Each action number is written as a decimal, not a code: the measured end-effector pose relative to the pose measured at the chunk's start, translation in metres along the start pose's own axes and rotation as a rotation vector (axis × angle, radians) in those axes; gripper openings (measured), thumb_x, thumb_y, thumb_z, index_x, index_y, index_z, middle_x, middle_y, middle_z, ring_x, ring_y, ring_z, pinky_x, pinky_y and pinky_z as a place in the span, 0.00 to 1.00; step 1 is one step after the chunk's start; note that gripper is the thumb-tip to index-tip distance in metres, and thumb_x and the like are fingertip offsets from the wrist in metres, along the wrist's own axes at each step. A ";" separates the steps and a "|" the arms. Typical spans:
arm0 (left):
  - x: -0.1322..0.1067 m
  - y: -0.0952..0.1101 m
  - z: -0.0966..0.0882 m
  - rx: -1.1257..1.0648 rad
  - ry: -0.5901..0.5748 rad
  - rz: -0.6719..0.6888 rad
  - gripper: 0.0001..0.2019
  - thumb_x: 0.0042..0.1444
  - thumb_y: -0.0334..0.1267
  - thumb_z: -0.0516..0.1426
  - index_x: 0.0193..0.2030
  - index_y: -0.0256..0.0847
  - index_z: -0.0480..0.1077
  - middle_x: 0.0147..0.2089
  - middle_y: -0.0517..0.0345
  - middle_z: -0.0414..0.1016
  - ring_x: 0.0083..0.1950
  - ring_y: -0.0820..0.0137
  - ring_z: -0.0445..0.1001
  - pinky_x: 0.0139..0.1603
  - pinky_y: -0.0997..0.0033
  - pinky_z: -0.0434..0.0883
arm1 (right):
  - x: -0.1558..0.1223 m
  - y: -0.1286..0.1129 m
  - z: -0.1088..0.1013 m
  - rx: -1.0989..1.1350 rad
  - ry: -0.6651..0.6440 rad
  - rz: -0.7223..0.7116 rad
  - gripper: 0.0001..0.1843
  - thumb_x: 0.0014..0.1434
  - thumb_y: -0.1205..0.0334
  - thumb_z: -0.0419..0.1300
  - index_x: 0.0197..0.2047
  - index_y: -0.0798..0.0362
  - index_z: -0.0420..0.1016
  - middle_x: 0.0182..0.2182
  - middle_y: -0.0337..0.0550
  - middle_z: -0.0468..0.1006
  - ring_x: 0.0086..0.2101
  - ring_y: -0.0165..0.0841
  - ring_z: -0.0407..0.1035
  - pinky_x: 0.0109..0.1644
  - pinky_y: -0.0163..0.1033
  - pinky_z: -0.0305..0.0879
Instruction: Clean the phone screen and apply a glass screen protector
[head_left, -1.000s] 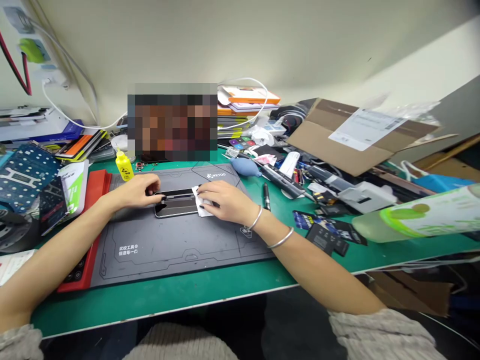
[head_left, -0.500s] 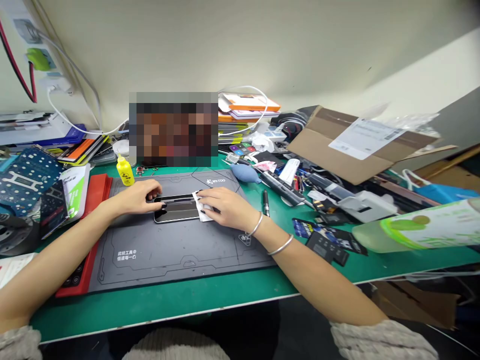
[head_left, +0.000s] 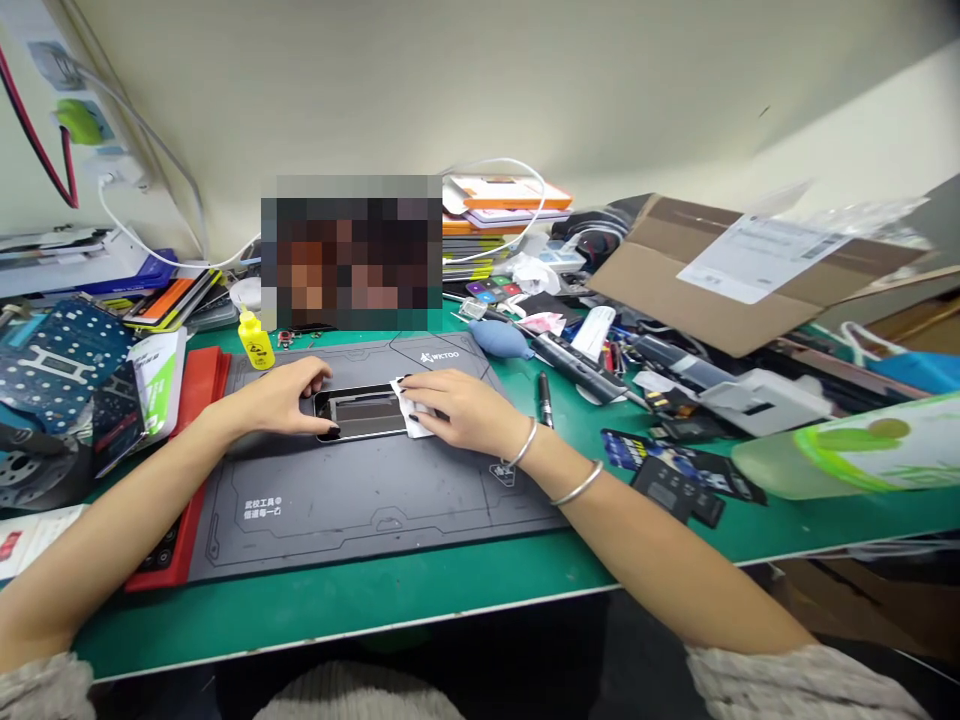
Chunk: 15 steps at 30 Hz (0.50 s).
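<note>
A black smartphone (head_left: 366, 414) lies flat on the grey work mat (head_left: 352, 500), its glossy screen facing up. My left hand (head_left: 289, 398) grips the phone's left end, thumb on the near edge and fingers curled at the far side. Between the fingers of my right hand (head_left: 465, 410) is a white wipe (head_left: 418, 413), pressed on the phone's right part. The wipe and that hand hide the phone's right end.
A yellow dropper bottle (head_left: 256, 342) stands behind my left hand. To the right are a blue air blower (head_left: 499, 338), a black pen-like tool (head_left: 544, 398), an open cardboard box (head_left: 660, 270) and a drink bottle (head_left: 862, 450). A red case (head_left: 199, 400) borders the mat's left side.
My left thumb has shifted from the phone's screen to its near edge, and the hand has opened wider around the end. The whole view has moved slightly. The wipe stays on the phone.
</note>
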<state>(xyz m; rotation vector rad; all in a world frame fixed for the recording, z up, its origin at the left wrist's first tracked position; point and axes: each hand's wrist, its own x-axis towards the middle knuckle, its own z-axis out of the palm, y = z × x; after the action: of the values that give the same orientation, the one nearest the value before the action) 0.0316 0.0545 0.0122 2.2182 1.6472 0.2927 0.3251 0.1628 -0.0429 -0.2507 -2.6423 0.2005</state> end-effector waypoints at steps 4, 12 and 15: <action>0.001 0.000 0.000 0.003 -0.002 0.001 0.33 0.44 0.58 0.66 0.50 0.40 0.65 0.42 0.54 0.69 0.40 0.62 0.71 0.42 0.63 0.70 | 0.000 0.000 -0.002 -0.008 -0.025 0.023 0.12 0.65 0.66 0.57 0.48 0.52 0.82 0.52 0.52 0.82 0.51 0.44 0.77 0.51 0.51 0.73; 0.000 0.004 -0.003 0.052 -0.044 0.040 0.35 0.40 0.61 0.68 0.48 0.40 0.65 0.44 0.52 0.69 0.43 0.59 0.70 0.43 0.62 0.69 | 0.002 -0.011 -0.004 -0.076 -0.022 0.021 0.11 0.67 0.64 0.57 0.43 0.54 0.82 0.49 0.49 0.84 0.45 0.42 0.78 0.51 0.50 0.72; -0.002 0.003 -0.002 0.063 -0.037 0.072 0.34 0.42 0.61 0.67 0.48 0.40 0.65 0.45 0.50 0.70 0.45 0.57 0.70 0.45 0.61 0.68 | 0.001 -0.013 -0.003 -0.054 -0.022 -0.014 0.12 0.67 0.67 0.56 0.44 0.52 0.82 0.49 0.47 0.84 0.46 0.40 0.79 0.50 0.47 0.73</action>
<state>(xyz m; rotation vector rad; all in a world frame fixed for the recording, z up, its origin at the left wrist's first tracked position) 0.0329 0.0518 0.0155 2.3189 1.5804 0.2192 0.3235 0.1503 -0.0375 -0.2488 -2.6731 0.1283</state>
